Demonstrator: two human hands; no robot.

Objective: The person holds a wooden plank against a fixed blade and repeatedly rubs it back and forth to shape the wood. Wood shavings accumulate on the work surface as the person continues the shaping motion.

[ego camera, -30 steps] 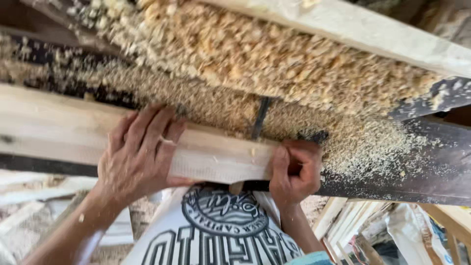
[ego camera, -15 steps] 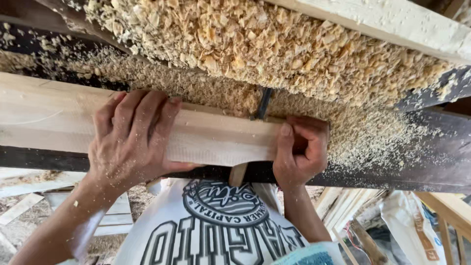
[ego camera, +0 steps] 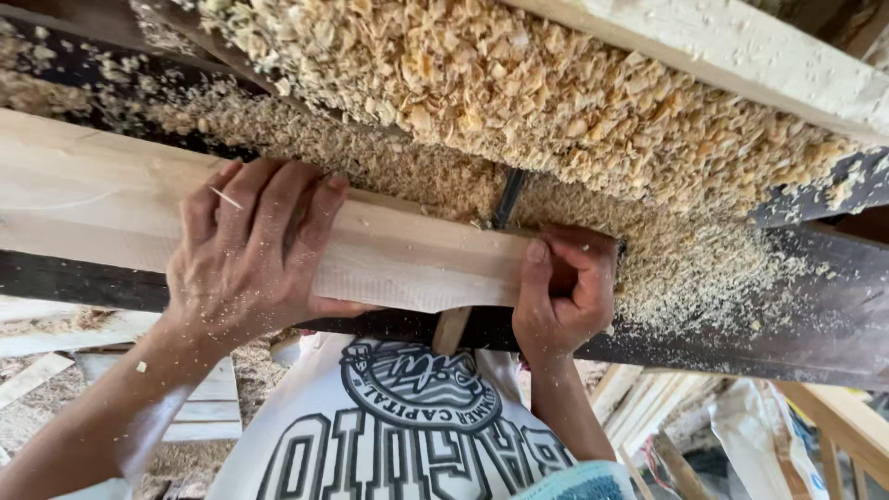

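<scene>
The right hand (ego camera: 565, 296) is closed around the end of a pale wooden board (ego camera: 407, 259), and the left hand (ego camera: 250, 250) presses flat on its top, fingers spread. The board lies across a dark machine table (ego camera: 815, 315), just beside a heap of wood shavings (ego camera: 519, 102).

A pale wooden plank (ego camera: 398, 259) lies across a dark desk (ego camera: 833, 324) thick with wood shavings (ego camera: 519, 102). The left hand (ego camera: 245, 255) lies flat over the plank, fingers spread on its top face and thumb tucked under the near edge. The right hand (ego camera: 565, 292) is curled round the plank's end, thumb on top. A dark metal blade (ego camera: 507, 199) stands up out of the shavings just beside that end. A second pale board (ego camera: 741, 65) runs along the far side of the heap. Fine dust clings to both wrists.
</scene>
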